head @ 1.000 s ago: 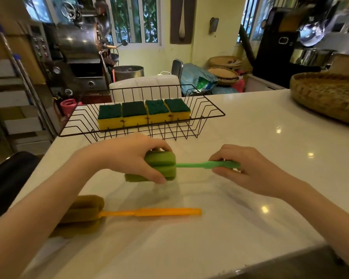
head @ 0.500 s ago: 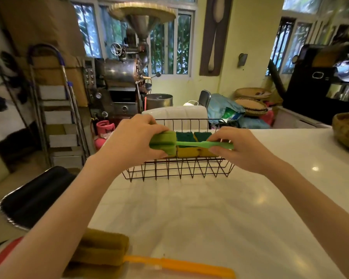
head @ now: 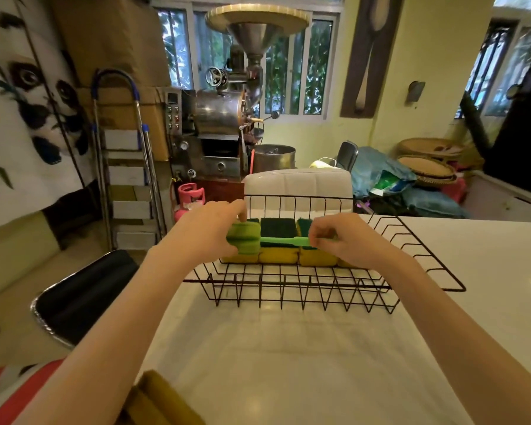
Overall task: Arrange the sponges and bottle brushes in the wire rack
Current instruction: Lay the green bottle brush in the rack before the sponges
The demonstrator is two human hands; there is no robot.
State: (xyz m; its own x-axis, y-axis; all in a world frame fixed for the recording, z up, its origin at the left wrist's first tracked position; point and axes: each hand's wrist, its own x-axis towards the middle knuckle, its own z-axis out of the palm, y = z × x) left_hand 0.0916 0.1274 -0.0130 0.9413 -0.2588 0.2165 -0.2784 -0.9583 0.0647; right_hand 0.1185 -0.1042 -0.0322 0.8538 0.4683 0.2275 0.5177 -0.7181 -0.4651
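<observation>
Green brush (head: pixel 276 241): I hold it over rack (head: pixel 423 265)
Left grip (head: pixel 210 233): clamped on its head
Right grip (head: pixel 339 237): pinching its handle

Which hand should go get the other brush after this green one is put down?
Probably the left hand. The olive brush lies at the near left of the counter, beside the left arm. The right hand holds the green brush handle farther right, over the wire rack.

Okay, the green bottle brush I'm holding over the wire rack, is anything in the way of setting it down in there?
Only the sponges: they fill the back row directly behind the green bottle brush. The wire rack looks bare in front of them, so that strip is free.
</observation>
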